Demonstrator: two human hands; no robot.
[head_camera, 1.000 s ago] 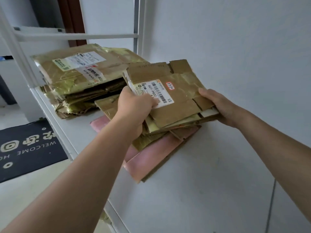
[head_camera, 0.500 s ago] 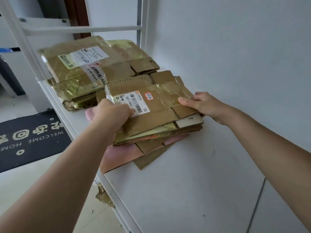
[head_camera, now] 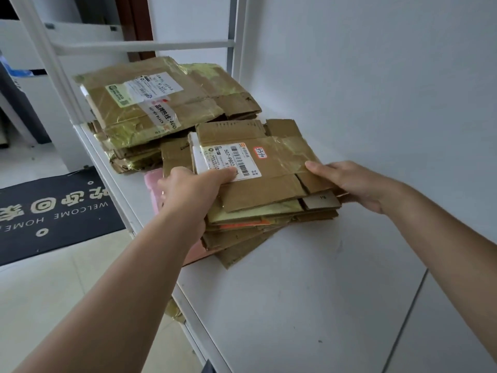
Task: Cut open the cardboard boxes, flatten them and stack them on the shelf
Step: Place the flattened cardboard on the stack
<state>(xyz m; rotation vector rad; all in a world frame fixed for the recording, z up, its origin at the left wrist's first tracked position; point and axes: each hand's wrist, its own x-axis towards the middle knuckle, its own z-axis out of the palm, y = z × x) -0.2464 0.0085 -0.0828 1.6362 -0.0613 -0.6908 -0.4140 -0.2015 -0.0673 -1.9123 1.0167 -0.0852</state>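
Observation:
A stack of flattened brown cardboard boxes (head_camera: 271,184), the top one bearing a white barcode label, lies on the white shelf (head_camera: 282,305). My left hand (head_camera: 188,189) grips the stack's left edge, thumb on the label. On the right edge my right hand (head_camera: 349,181) holds the stack, thumb on top and fingers underneath. A pink flattened piece (head_camera: 153,184) sticks out under the stack. Behind it sits a second pile of flattened boxes (head_camera: 158,109) with shiny tape and labels.
A white wall (head_camera: 376,76) borders the shelf on the right. White shelf posts (head_camera: 53,65) and a crossbar rise at the back left. A dark welcome mat (head_camera: 53,208) lies on the tiled floor to the left.
Both hands have lowered the stack onto the shelf and slid it back toward the rear pile. It now lies flat over the pink piece.

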